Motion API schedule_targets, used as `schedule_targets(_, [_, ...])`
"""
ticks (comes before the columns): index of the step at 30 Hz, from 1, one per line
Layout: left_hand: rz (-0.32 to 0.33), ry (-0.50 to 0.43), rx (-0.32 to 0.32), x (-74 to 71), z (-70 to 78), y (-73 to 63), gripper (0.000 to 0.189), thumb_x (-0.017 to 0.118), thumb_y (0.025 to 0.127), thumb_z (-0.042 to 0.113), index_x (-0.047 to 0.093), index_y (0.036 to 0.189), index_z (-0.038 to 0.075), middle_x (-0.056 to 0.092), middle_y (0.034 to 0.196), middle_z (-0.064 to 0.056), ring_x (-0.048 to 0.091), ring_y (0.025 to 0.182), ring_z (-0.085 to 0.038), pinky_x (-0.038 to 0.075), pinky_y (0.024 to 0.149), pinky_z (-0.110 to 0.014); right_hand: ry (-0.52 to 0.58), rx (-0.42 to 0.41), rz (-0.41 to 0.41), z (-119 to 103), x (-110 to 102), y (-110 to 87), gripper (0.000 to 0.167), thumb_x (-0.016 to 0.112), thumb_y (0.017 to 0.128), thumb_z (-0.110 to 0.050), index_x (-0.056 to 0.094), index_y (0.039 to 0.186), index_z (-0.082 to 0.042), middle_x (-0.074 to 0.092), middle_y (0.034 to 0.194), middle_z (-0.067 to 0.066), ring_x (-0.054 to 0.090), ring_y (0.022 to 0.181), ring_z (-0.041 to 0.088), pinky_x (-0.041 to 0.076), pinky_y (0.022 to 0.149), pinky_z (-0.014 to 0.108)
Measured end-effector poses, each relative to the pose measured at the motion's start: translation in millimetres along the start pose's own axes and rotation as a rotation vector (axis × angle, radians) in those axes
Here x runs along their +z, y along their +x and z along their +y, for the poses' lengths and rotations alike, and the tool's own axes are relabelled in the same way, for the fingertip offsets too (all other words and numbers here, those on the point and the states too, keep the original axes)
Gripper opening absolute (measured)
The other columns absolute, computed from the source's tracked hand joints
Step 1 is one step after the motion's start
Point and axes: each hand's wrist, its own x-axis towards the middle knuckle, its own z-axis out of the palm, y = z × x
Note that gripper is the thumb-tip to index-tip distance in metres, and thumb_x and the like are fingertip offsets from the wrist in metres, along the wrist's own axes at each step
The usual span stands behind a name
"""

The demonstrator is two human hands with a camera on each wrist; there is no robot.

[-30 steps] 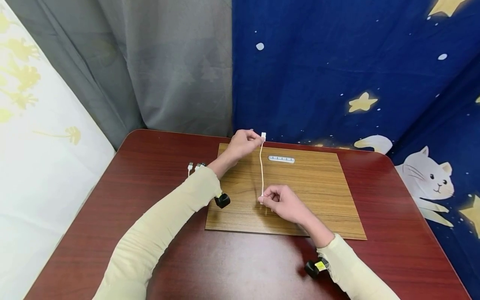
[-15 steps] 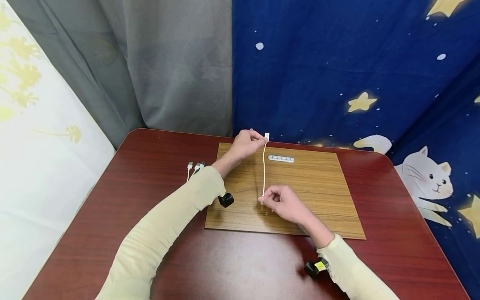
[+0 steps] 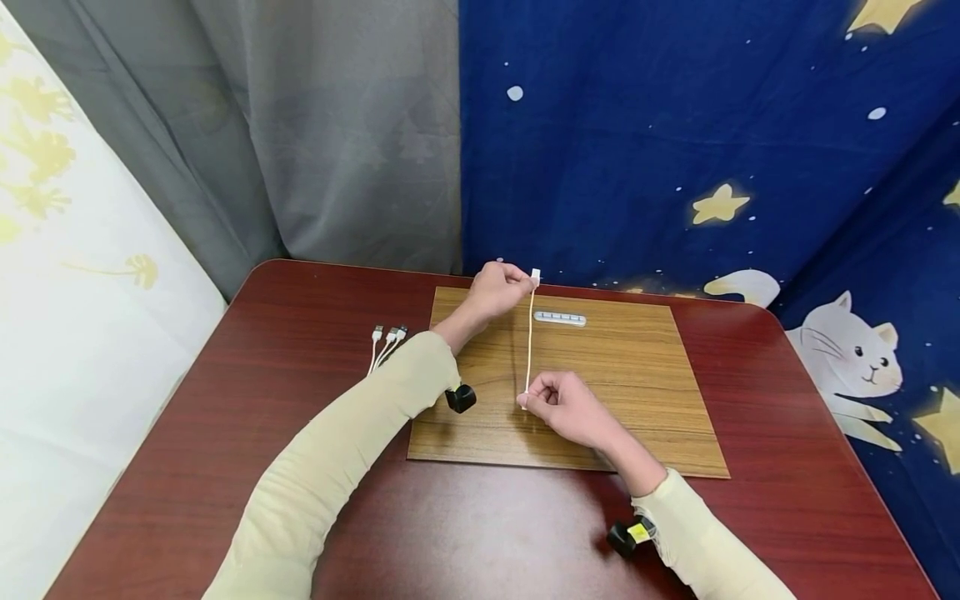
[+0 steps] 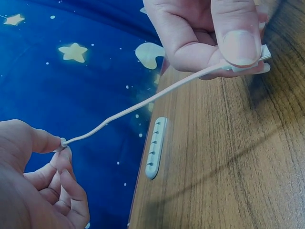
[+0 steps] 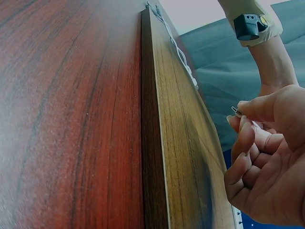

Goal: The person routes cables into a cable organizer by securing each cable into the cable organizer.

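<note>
With fingers of the left hand (image 3: 497,290) pinched closed on the far plug (image 3: 536,274) and those of the right hand (image 3: 573,410) on the near end, holds a white cable (image 4: 152,97) above the wooden board (image 3: 630,392), just left of the slotted strip (image 3: 559,318).

No text, brand or number is standing out legibly in any view. In the head view, toward five o'clock, a yellow label (image 3: 640,532) is sitting on the black wrist camera (image 3: 622,540) at the right sleeve (image 3: 705,537); any print on it is coming out too small to read. In the right wrist view, between one and two o'clock, a yellow patch (image 5: 263,20) is showing beside the left arm's wrist camera (image 5: 247,27), likewise offering nothing readable.
</note>
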Motion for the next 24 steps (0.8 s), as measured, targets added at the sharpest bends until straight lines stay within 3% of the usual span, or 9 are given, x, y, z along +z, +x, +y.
schedule_targets(2, [0.006,0.012,-0.002,1.8,0.3,0.7,0.018,0.07,0.097,0.022,0.075,0.094,0.005,0.072,0.092,-0.008,0.054,0.105,-0.017,0.033,0.108,-0.028,-0.003,-0.003,0.0,0.7,-0.2,0.2,0.02,0.071,0.097,-0.014,0.065,0.08,-0.006,0.055,0.067,-0.003,0.044,0.056,0.009,0.033,0.05,0.023])
schedule_targets(4, [0.005,0.016,-0.008,3.3,0.4,0.9,0.018,0.07,0.097,0.022,0.075,0.095,0.005,0.071,0.092,-0.007,0.055,0.102,-0.018,0.039,0.101,-0.028,-0.006,-0.006,0.0,1.2,-0.6,0.2,0.02,0.071,0.097,-0.014,0.065,0.08,-0.006,0.055,0.066,-0.004,0.044,0.056,0.009,0.033,0.05,0.023])
schedule_targets(6, [0.0,0.019,-0.016,4.6,0.4,0.9,0.017,0.07,0.097,0.022,0.075,0.096,0.006,0.071,0.094,-0.006,0.056,0.095,-0.018,0.045,0.086,-0.029,-0.008,-0.009,0.0,2.2,-1.0,0.2,0.02,0.071,0.097,-0.014,0.064,0.079,-0.007,0.054,0.066,-0.004,0.043,0.055,0.008,0.033,0.049,0.023])
schedule_targets(8, [-0.002,0.019,-0.025,5.9,-0.5,1.4,0.016,0.07,0.097,0.021,0.075,0.096,0.006,0.071,0.096,-0.006,0.056,0.085,-0.019,0.044,0.072,-0.03,-0.009,-0.011,0.0,3.2,-1.4,0.0,0.02,0.071,0.097,-0.014,0.063,0.079,-0.008,0.053,0.065,-0.004,0.043,0.055,0.008,0.032,0.049,0.023])
schedule_targets(10, [0.0,0.02,-0.031,7.0,-1.8,2.2,0.016,0.07,0.097,0.021,0.076,0.096,0.006,0.071,0.095,-0.006,0.055,0.082,-0.018,0.043,0.069,-0.028,-0.007,-0.008,-0.002,3.5,-1.6,-0.3,0.02,0.07,0.097,-0.013,0.063,0.079,-0.008,0.052,0.065,-0.003,0.042,0.054,0.008,0.031,0.048,0.023])
schedule_targets(24, [0.036,0.05,-0.025,11.5,-4.3,4.7,0.017,0.072,0.095,0.024,0.078,0.093,0.008,0.07,0.085,0.001,0.056,0.083,-0.016,0.043,0.071,-0.028,-0.013,-0.015,0.015,8.1,0.1,0.5,0.021,0.07,0.098,-0.014,0.063,0.079,-0.007,0.05,0.063,-0.004,0.04,0.053,0.007,0.03,0.048,0.023])
